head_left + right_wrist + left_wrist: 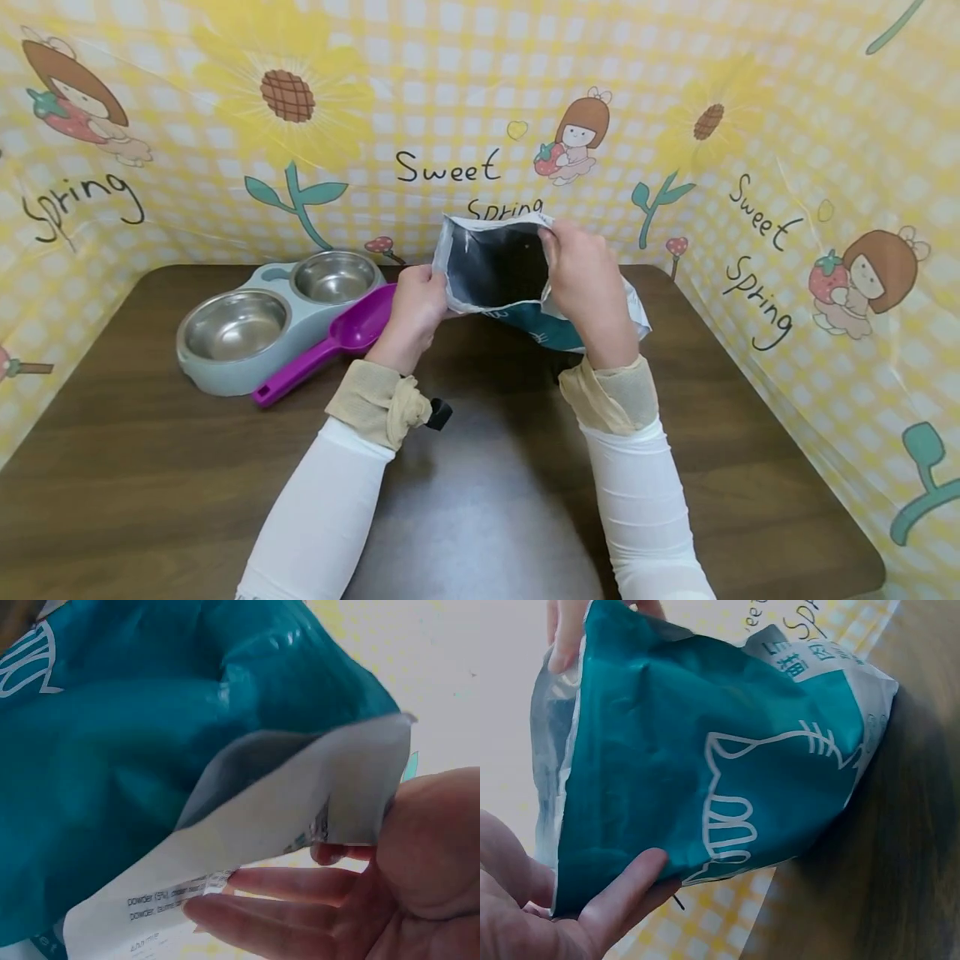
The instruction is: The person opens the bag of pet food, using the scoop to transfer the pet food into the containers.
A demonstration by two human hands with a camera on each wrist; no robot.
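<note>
Both hands grip the teal bag [525, 292] at centre frame: the left hand [415, 308] pinches its left rim, the right hand [585, 279] its right rim, pulling the mouth wide. At left, a purple scoop [330, 342] lies beside the bowls [255, 321] on the table [150, 467].

Left hand [415, 310], right hand [587, 282], both pinching.

One bag, one double feeder, one scoop, two hands on a brown table.

One teal and white pet-food bag [517, 283] with an open mouth; two hands on it, the left hand [416, 312] and the right hand [588, 287]. One grey feeder [247, 367] near the table's far left corner, with two steel bowls [234, 325] set in it. One purple scoop [337, 337] beside it.
</note>
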